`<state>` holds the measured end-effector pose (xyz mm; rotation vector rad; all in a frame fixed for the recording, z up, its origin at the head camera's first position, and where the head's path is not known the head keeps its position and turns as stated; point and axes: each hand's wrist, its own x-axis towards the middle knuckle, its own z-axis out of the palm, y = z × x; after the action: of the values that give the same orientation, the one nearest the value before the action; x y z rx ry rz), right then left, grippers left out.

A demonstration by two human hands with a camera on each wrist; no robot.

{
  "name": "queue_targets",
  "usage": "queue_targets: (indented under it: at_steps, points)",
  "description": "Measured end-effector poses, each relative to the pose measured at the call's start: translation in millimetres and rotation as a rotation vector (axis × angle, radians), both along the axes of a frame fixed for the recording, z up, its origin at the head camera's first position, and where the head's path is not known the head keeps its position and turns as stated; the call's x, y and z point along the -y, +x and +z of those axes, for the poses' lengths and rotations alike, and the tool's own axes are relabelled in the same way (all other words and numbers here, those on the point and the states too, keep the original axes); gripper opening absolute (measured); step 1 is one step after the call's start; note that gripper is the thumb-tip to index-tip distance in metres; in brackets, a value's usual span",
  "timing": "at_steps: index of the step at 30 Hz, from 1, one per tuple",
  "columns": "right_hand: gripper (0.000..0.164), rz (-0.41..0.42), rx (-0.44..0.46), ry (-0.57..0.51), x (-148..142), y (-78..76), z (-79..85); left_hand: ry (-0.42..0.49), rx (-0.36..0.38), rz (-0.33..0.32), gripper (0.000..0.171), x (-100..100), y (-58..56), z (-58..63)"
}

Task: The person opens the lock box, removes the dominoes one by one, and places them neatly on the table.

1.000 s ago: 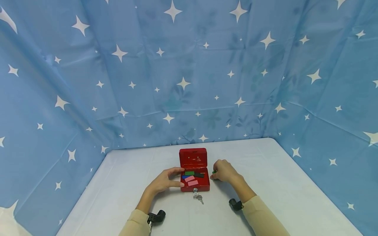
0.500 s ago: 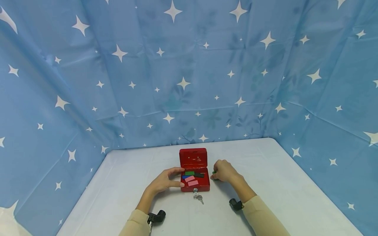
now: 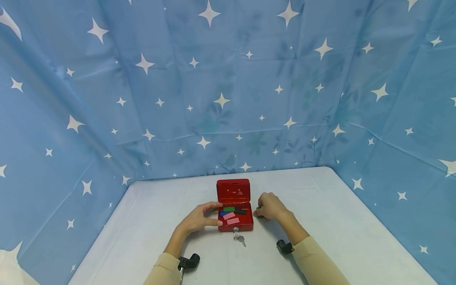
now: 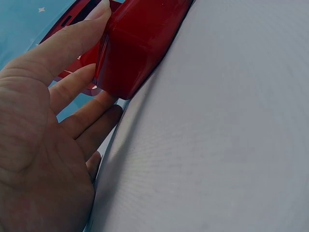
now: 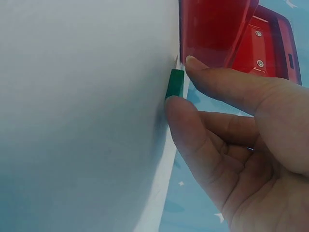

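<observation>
A red cash box (image 3: 246, 227) stands on the table with its lid (image 3: 233, 190) raised at the back. My left hand (image 3: 195, 218) holds its left side, thumb at the front corner and fingertips toward the back; the left wrist view shows the hand (image 4: 43, 130) against the box wall (image 4: 133, 53). Inside lie a green block (image 3: 228, 209), a blue block (image 3: 223, 213), a dark block (image 3: 240, 211) and two pink blocks (image 3: 233, 221). Just right of the box, my right hand (image 3: 271, 206) pinches another small green block (image 5: 175, 83) between thumb and index finger.
A silver lock with keys (image 3: 241, 239) hangs at the front of the box. White cloth covers the table (image 3: 149, 213). A blue star-patterned curtain (image 3: 228, 87) surrounds its back and sides. Black cameras (image 3: 189, 261) are worn at both wrists.
</observation>
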<state>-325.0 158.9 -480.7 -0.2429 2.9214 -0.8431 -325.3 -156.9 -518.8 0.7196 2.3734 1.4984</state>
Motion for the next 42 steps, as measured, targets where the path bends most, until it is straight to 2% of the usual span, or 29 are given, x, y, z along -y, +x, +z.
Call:
queue_targets:
  at_steps: [10, 28, 31, 37, 42]
  points:
    - [0.039, 0.004, -0.055, -0.033, 3, 1.9, 14.1, 0.008, 0.004, -0.003, 0.067, 0, -0.2, 0.2]
    - [0.032, 0.042, -0.185, -0.058, 16, 9.4, 35.9, 0.012, -0.008, -0.011, 0.066, 0, 0.6, 1.4]
    - [0.032, 0.069, -0.206, -0.082, 17, 11.3, 35.6, 0.013, -0.007, -0.014, 0.066, 0, 0.7, 0.8]
    - [0.034, 0.184, -0.263, -0.135, 21, 11.7, 30.5, 0.015, -0.005, -0.014, 0.065, 1, -0.5, -0.4]
    - [0.038, 0.252, -0.280, -0.129, 24, 11.7, 26.0, 0.014, -0.002, -0.017, 0.065, 1, -1.6, -1.1]
